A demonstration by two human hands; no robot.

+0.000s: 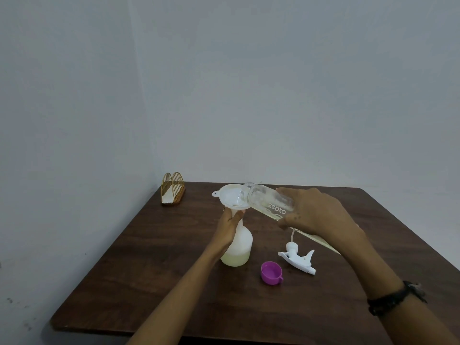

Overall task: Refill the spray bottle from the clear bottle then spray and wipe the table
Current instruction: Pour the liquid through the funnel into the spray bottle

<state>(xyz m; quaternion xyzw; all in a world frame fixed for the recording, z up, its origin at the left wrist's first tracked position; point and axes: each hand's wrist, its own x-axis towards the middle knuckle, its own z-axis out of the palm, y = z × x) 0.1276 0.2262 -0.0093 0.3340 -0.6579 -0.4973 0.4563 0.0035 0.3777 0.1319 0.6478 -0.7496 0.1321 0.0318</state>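
Observation:
A white spray bottle [237, 247] stands on the dark wooden table [149, 282], a little pale yellowish liquid in its bottom. A white funnel [230, 196] sits in its neck. My left hand [230, 224] grips the bottle's neck just under the funnel. My right hand [313, 212] holds the clear bottle [270, 201], tilted nearly flat, its open mouth over the funnel. The white spray head [298, 258] with its tube lies on the table to the right. A purple cap [271, 272] lies open side up near it.
A golden wire napkin holder [173, 189] with a white napkin stands at the table's far left corner. A pale cloth [318, 241] lies partly hidden under my right forearm. Grey walls close in behind and to the left.

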